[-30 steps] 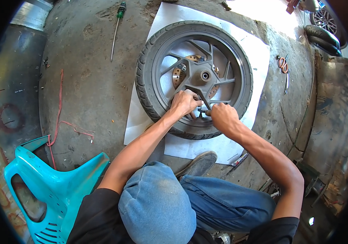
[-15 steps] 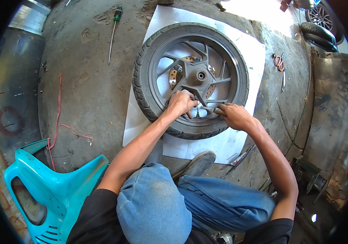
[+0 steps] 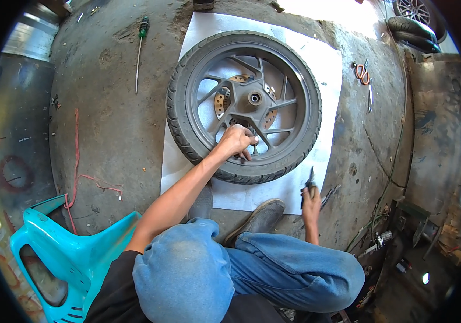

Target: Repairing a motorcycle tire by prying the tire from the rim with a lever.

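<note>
A motorcycle wheel (image 3: 178, 121) with a black tyre and grey spokes lies flat on a white sheet (image 3: 316, 161). Through the spokes shows a drilled brake disc (image 3: 220, 102). My left hand (image 3: 236, 142) rests over the near part of the rim, fingers pinched beside a spoke; what they hold, if anything, is hidden. Close to those fingertips a valve stem (image 3: 255, 150) stands at the rim. Off the wheel, at the sheet's near right edge, my right hand (image 3: 311, 207) is closed round a dark pliers-like tool (image 3: 308, 185), blurred by motion.
On the floor lie a green-handled screwdriver (image 3: 141, 48) at the far left, orange-handled scissors (image 3: 361, 74) at the right, and another slim tool (image 3: 330, 195) beside my right hand. A turquoise plastic panel (image 3: 74, 242) stands near left, with red string (image 3: 77, 145) beyond it.
My right hand has left the valve area and moved towards me and right, to the sheet's near edge. My left hand stays at the rim. The whole view has shifted slightly.
</note>
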Demonstrator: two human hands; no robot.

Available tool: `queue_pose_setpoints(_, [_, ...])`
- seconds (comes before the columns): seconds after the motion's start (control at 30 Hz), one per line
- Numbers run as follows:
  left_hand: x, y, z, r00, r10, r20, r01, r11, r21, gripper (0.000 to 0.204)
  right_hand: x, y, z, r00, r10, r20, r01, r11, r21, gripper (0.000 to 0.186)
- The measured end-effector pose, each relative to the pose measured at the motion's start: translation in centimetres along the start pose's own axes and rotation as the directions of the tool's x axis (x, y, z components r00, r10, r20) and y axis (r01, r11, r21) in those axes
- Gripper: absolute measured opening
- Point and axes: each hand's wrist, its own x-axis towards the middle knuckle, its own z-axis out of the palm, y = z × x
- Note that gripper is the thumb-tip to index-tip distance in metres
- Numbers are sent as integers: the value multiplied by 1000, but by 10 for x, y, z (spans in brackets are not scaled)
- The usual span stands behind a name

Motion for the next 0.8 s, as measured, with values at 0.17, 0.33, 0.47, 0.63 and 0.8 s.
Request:
queue_pose_setpoints(0.17, [-12, 4, -4, 997, 82, -18, -78, 985, 155, 37, -39, 20, 40, 998, 42, 43, -40, 999, -30, 29])
queue_pose_setpoints(0.33, [-12, 6, -2, 997, 60, -39, -51, 979, 197, 38, -41, 5, 48, 998, 56, 9, -47, 909, -413, 56])
queue_pose_setpoints(0.47, [-12, 12, 7, 995, 75, -63, -59, 971, 232, 39, -19, -63, 41, 939, -270, -214, 126, 847, -517, 49])
queue_pose_setpoints(0.63, [-20, 16, 3, 993, 79, -88, -53, 964, 259, 36, 27, -166, 66, 878, -475, 61, 479, 874, -78, 16])
queue_pose_setpoints(0.8, [-17, 9, 2, 989, 115, -88, -90, 963, 253, 30, 56, -191, 115, 871, -455, 183, 491, 797, -353, 30])
